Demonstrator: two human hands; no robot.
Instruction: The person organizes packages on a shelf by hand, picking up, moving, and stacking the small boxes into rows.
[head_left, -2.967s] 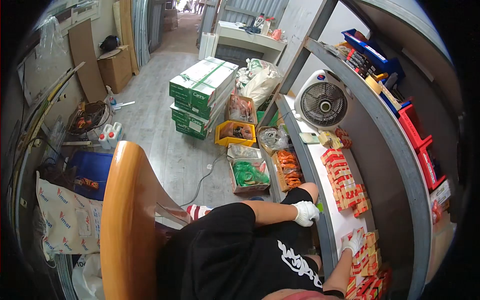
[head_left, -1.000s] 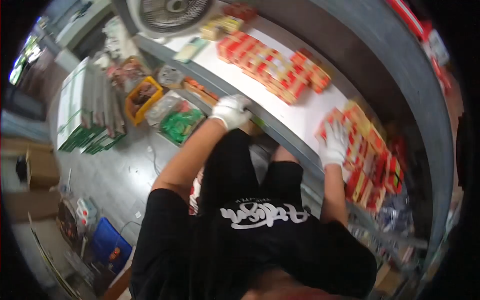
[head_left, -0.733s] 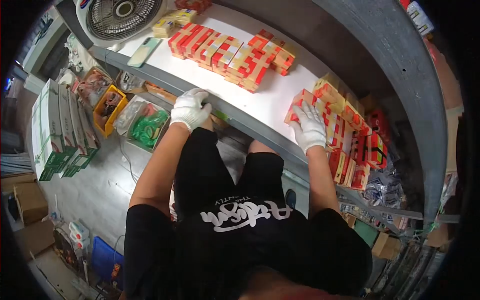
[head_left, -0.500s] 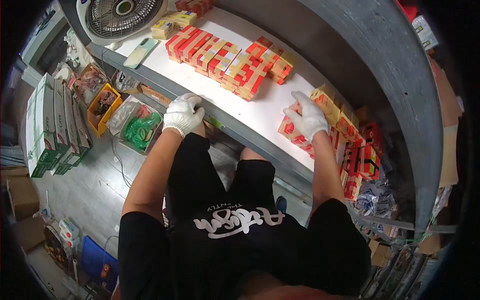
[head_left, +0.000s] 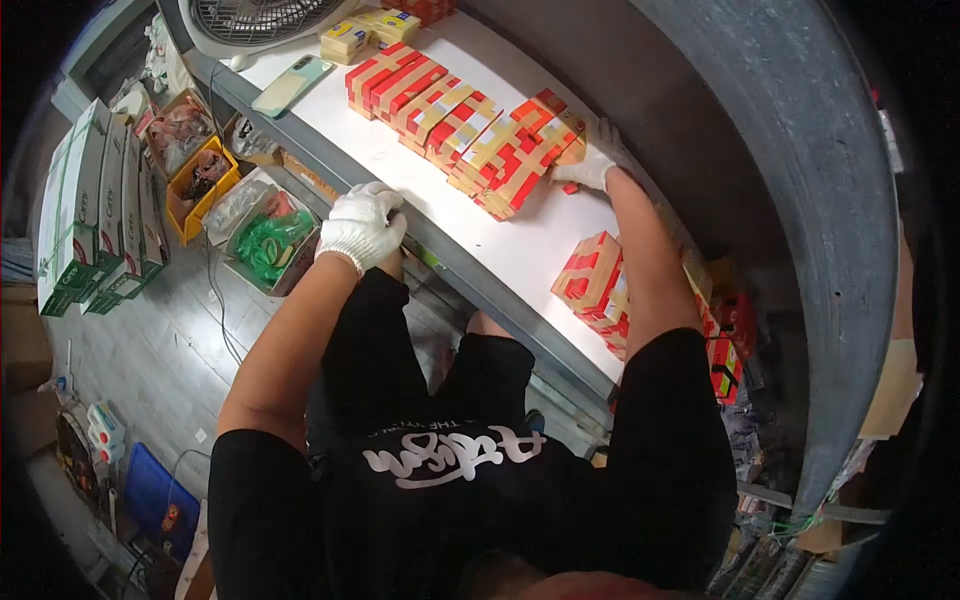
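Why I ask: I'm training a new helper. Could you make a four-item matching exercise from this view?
1. Left hand
2. Phone
3. Right hand
4. Green plastic

A. Against red-and-tan boxes
B. In an open carton
C. Gloved, curled at the shelf's front edge
D. Lying flat near the fan

Pairs: 1-C, 2-D, 3-A, 4-B

A white shelf is running diagonally across the room, and its grey edge is facing the open floor. Behind it, a dark grey panel is standing in shadow, while a wide grey beam is curving at the right. A fan is standing near one end. The floor is showing plank lines and is shining with light, and cartons are leaning together at the left.
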